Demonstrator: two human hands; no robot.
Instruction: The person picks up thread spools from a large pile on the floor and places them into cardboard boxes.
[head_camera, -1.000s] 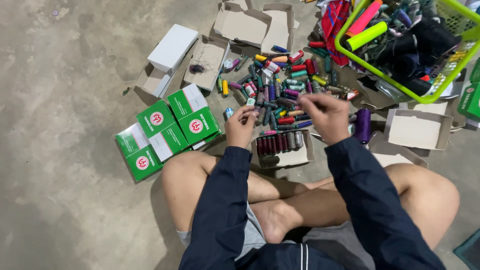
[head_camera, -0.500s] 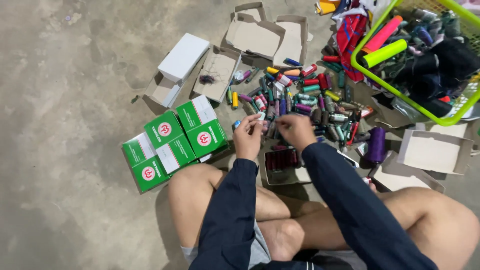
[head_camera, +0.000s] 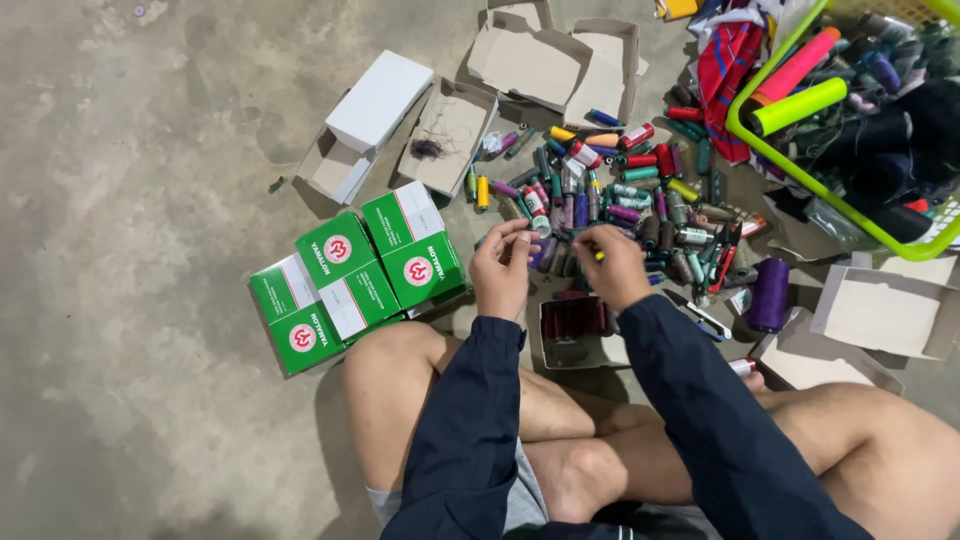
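I sit cross-legged on a concrete floor. My left hand (head_camera: 503, 268) is curled around a small purple thread spool at the near edge of a pile of small coloured thread spools (head_camera: 620, 200). Close beside it, my right hand (head_camera: 612, 265) pinches a small spool with a yellow tip. Both hands hover just above an open cardboard box (head_camera: 575, 325) that holds dark red spools and lies in front of my legs. Both sleeves are dark blue.
Several shut green and white boxes (head_camera: 350, 275) are stacked to the left of my knee. Open empty cardboard boxes (head_camera: 535, 60) lie behind the pile and at the right (head_camera: 885, 310). A lime green basket (head_camera: 800, 180) with large thread cones stands at the top right. A large purple spool (head_camera: 770, 293) stands nearby.
My right hand has come back from the spool pile toward my left hand with a spool, and both hands now meet over the open box.
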